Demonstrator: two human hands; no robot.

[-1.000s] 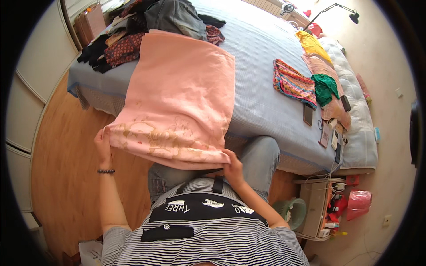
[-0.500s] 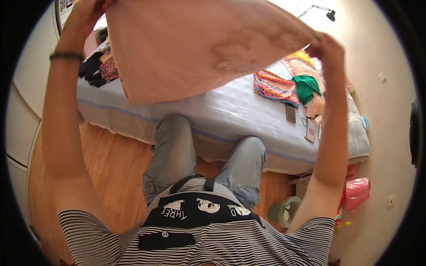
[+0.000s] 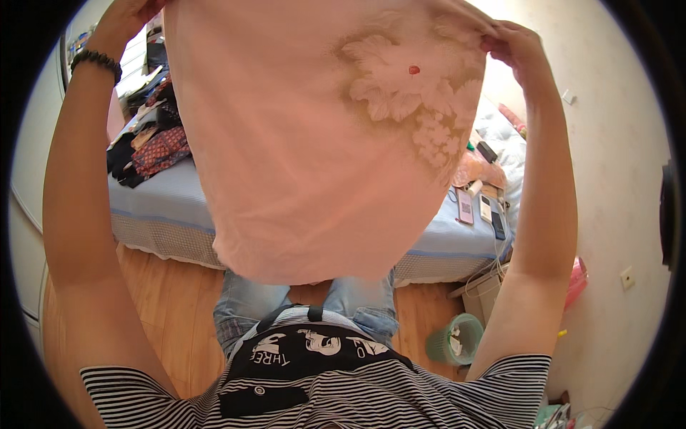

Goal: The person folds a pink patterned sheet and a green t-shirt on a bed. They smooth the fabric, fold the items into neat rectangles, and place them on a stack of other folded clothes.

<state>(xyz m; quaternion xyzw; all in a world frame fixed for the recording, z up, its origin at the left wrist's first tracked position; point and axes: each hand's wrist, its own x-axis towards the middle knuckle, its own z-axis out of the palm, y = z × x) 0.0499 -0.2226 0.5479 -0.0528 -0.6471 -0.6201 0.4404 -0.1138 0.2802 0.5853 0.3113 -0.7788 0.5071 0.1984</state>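
Note:
A pink cloth (image 3: pixel 307 143) hangs spread out before me, its lower edge down in front of my knees. Pale flowers ringed in brown and a small red spot mark its right side. Whether it is a single sheet or a pillowcase I cannot tell. At the upper left, my left hand (image 3: pixel 132 20) grips one top corner, partly cut off by the picture's edge; a dark beaded bracelet circles that wrist. My right hand (image 3: pixel 518 48) pinches the other top corner at the upper right. Both arms are raised and wide apart.
Behind the cloth stands a bed with a light blue cover (image 3: pixel 153 204). Dark and patterned clothes (image 3: pixel 153 146) lie piled at its left. Phones (image 3: pixel 465 206) and cables lie on its right. A green wastebasket (image 3: pixel 454 339) stands on the wooden floor (image 3: pixel 168 314).
The cloth has swung down from a lifted, slanted position and now hangs nearly straight, covering the middle of the bed. My hands still hold its corners. The view has shifted slightly.

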